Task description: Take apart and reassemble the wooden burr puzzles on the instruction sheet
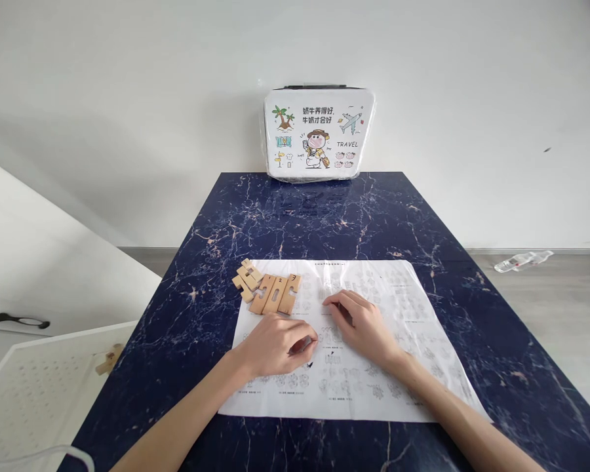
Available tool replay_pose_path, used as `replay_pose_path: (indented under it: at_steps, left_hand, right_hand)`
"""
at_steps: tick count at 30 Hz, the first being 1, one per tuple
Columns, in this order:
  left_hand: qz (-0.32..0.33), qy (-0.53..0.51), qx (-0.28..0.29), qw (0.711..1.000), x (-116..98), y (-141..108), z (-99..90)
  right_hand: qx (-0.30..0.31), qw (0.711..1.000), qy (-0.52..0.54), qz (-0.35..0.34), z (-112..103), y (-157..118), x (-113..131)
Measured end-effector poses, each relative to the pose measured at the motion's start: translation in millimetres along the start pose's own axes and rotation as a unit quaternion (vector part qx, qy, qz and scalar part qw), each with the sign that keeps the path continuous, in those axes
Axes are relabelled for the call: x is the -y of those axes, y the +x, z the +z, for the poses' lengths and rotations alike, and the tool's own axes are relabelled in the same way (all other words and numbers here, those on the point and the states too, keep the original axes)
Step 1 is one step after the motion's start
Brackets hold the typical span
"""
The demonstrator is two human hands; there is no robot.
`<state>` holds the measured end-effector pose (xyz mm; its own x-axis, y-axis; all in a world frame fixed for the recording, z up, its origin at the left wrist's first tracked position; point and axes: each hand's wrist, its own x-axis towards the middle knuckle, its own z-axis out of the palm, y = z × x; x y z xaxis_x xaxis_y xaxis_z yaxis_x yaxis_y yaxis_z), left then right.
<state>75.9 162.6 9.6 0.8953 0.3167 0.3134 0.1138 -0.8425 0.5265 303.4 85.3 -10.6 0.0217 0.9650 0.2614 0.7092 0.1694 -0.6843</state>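
Wood pieces (270, 301) lie at the upper left of the printed sheet (403, 400), on the dark blue table (295, 236). Leftmost is a small, loose cluster, notched and jumbled at different angles, overhanging the sheet's left edge. Right beside it, three flat pieces sit side by side, inked 1, 2, 3 from left to right: 1 is notched on its left side, 2 has a long slot in the middle, 3 is notched on its right side. All pale tan, plain.

Left hand (278, 344): just below the numbered three, loosely curled, thumb and fingers rounding a visible gap, nothing seen in it; can't tell if the knuckles touch wood. Rests on the sheet.

Right hand (361, 321): on the sheet's middle, fingers half bent and pointing left, thumb apart from index, grasping nothing visible, well clear of the wood. Clear plastic bottle (524, 260) on the floor, far right.
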Motion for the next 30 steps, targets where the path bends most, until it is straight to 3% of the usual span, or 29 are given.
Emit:
replay_pose_path:
  at_steps: [7,13,17,21,30]
  left_hand:
    - [0.003,0.013,-0.032,0.999,-0.1,-0.8,1.6]
    - [-0.038,0.115,-0.234,0.965,9.3,1.5,-8.4]
    - [-0.15,0.214,-0.289,0.921,20.5,2.2,-22.2]
    - [-0.223,0.258,-0.295,0.893,39.2,-3.7,-29.6]
    - [-0.281,0.199,-0.232,0.91,66.7,-14.3,-30.5]
  right_hand:
    - [-0.002,1.0,0.005,0.0,-1.4,0.9,2.4]
    - [0.002,1.0,0.003,0.003,-0.5,0.2,1.1]
    - [0.004,1.0,-0.002,0.001,0.1,-0.3,-0.8]
    - [0.004,1.0,-0.002,-0.002,-0.1,-0.4,-0.4]
    - [0.002,1.0,-0.005,-0.005,-0.4,-0.3,-0.5]
